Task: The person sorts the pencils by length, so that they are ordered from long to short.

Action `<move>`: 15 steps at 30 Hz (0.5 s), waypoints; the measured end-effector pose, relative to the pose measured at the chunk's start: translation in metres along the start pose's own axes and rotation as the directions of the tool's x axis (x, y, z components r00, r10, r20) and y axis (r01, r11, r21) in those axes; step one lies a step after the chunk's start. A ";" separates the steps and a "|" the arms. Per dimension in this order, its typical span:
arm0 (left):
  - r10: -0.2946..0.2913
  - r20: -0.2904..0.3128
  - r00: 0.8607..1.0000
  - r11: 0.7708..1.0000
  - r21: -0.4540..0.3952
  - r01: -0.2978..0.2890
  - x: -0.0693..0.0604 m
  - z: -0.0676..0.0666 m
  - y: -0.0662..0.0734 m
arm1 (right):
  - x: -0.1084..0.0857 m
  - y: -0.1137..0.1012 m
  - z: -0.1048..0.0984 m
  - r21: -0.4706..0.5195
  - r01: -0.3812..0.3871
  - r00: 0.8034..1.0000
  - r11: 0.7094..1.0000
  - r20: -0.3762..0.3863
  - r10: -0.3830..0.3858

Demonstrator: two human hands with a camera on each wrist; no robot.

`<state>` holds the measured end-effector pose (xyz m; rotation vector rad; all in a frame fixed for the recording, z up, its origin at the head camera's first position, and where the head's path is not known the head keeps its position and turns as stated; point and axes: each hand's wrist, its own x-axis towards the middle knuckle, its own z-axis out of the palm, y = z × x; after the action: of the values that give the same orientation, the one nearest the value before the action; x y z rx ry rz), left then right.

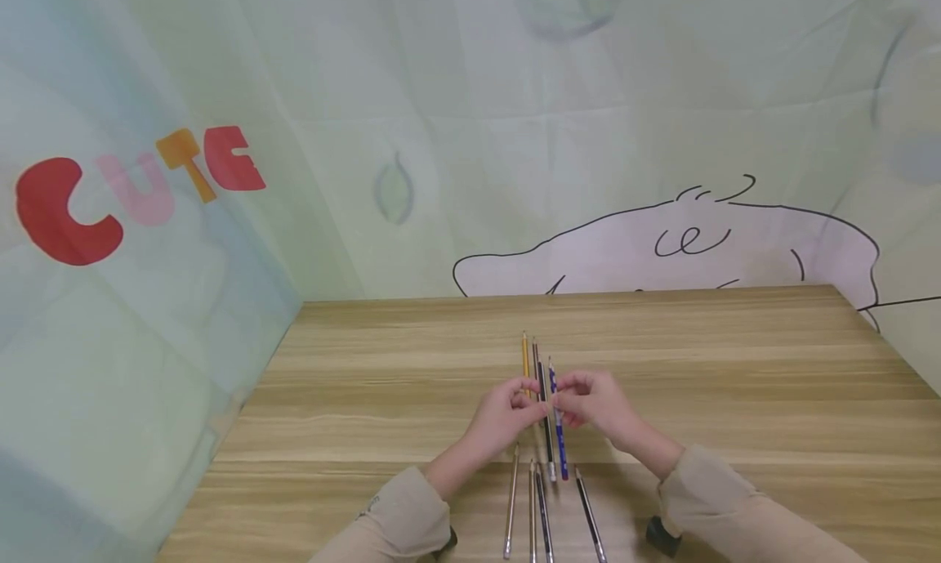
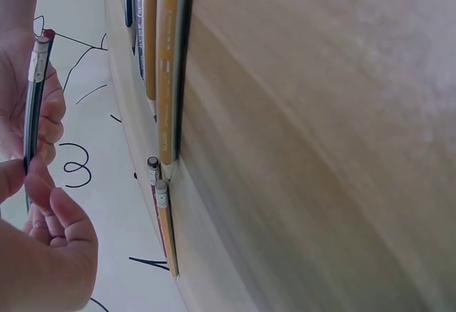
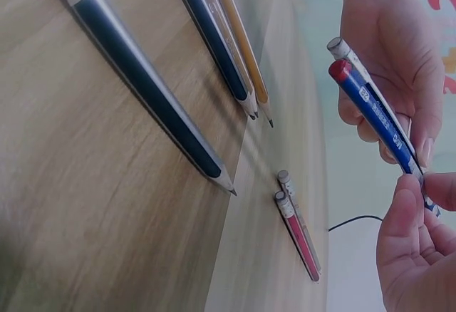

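My left hand (image 1: 507, 416) pinches a black pencil (image 1: 548, 447) with a white eraser end, held above the table. Close on its right, my right hand (image 1: 594, 401) pinches a blue pencil (image 1: 562, 449) with a red end between thumb and fingertips. Both pencils point away from me, side by side. In the right wrist view the blue pencil (image 3: 377, 116) crosses in front of the other pencil's eraser end (image 3: 340, 46). Just beyond the hands, a yellow pencil (image 1: 525, 352) and a dark red pencil (image 1: 535, 350) lie on the tabletop, partly hidden by my left hand.
Several pencils lie nearer to me on the wooden table (image 1: 353, 432): a light brown one (image 1: 512, 506), a yellowish one (image 1: 532, 514), a dark one (image 1: 544, 514) and a black one (image 1: 589, 514) apart at right. A printed curtain (image 1: 331, 179) hangs behind the table.
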<state>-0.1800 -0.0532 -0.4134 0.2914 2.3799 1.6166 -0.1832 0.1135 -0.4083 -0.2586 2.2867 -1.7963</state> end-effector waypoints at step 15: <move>-0.019 -0.005 1.000 1.000 0.021 0.019 0.015 0.000 -0.001 | 0.007 0.001 -0.008 0.000 -0.044 0.999 0.999 -0.021 0.044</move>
<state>-0.1939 -0.0487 -0.4155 0.2686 2.3976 1.5866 -0.1919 0.1196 -0.4075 -0.1890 2.2889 -1.7859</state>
